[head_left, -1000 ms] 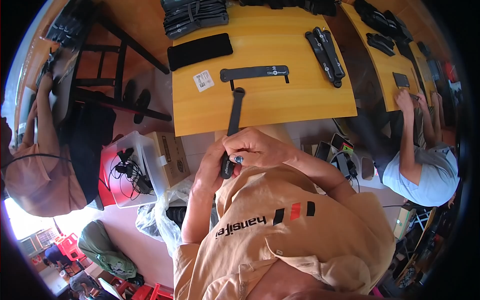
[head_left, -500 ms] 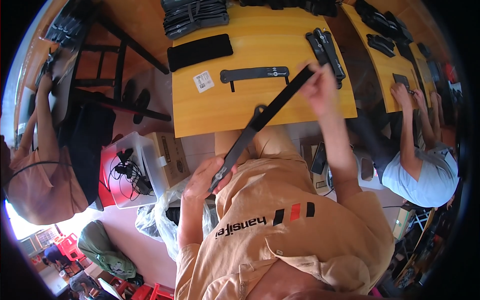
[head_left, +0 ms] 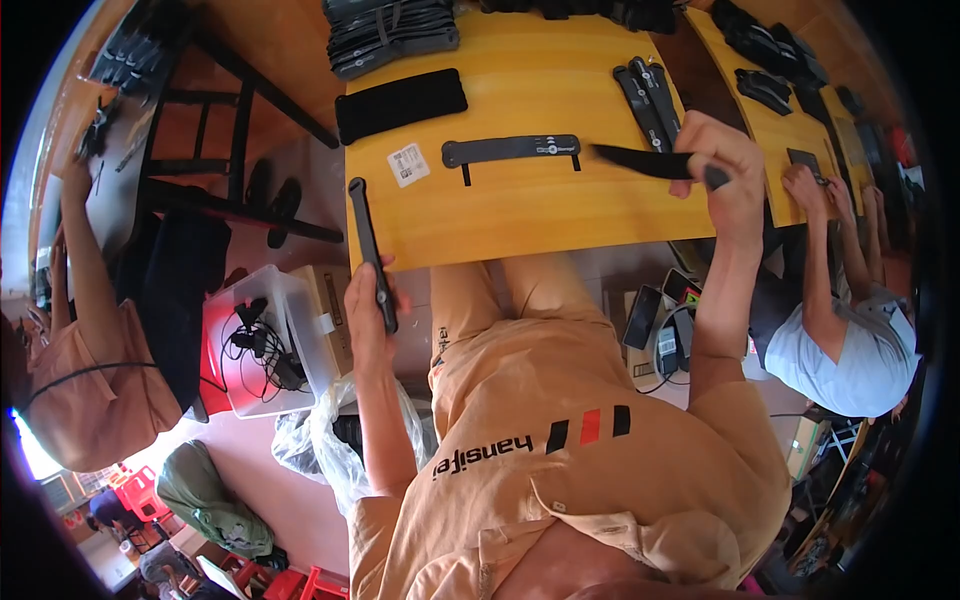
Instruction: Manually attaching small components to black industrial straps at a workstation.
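Note:
My left hand [head_left: 367, 300], at the table's near left corner, is closed around a dark grey strap with rounded ends [head_left: 366, 225], which stands nearly upright in the picture. Over the table's right side, my right hand [head_left: 728, 170] grips a black strip [head_left: 640, 160], whose free end points left. Between the hands, a grey strap with two short black tabs [head_left: 512, 149] lies flat on the table. Left of it are a white printed label [head_left: 408, 165] and a flat black fabric piece [head_left: 400, 104].
Several grey straps [head_left: 648, 100] lie at the right of the yellow table [head_left: 540, 215]; a stack of dark packs [head_left: 390, 40] sits at its far left. A clear bin with cables [head_left: 262, 340] stands on the floor. People work at both sides.
The black strip and grey strap, earlier stretched together between my hands, are now apart. My left hand has moved left and up with the strap; my right hand moved right with the strip.

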`<state>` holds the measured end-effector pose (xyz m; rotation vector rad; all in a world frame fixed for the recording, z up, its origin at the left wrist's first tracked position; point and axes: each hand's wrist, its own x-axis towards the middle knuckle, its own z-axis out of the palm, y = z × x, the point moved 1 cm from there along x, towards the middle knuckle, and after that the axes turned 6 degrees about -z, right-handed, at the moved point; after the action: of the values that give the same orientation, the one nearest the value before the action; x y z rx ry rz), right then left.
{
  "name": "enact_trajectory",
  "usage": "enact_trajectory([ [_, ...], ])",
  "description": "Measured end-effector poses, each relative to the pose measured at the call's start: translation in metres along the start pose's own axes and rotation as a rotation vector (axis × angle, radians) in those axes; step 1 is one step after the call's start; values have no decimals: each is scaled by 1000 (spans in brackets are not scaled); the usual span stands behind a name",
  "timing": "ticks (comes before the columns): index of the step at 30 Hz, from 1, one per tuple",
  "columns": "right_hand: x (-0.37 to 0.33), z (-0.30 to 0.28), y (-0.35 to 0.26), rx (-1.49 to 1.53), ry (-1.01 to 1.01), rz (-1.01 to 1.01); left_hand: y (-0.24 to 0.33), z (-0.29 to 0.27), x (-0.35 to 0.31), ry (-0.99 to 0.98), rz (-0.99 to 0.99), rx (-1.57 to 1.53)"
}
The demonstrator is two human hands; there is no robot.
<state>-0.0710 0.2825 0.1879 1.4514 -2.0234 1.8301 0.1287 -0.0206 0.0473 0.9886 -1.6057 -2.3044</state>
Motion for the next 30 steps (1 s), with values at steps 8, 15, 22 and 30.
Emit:
enact_trajectory([
  [8, -7, 17, -25, -326, 85, 139, -36, 21, 61, 260, 288, 392],
  [15, -30, 6, 4, -32, 150, 215, -22, 29, 52, 382, 206, 643],
  [22, -38, 16, 14, 1, 110, 342, -6, 37, 46, 508, 268, 753],
  [30, -22, 52, 13, 176, -124, 227, 57, 135, 4, -616, 591, 687],
])
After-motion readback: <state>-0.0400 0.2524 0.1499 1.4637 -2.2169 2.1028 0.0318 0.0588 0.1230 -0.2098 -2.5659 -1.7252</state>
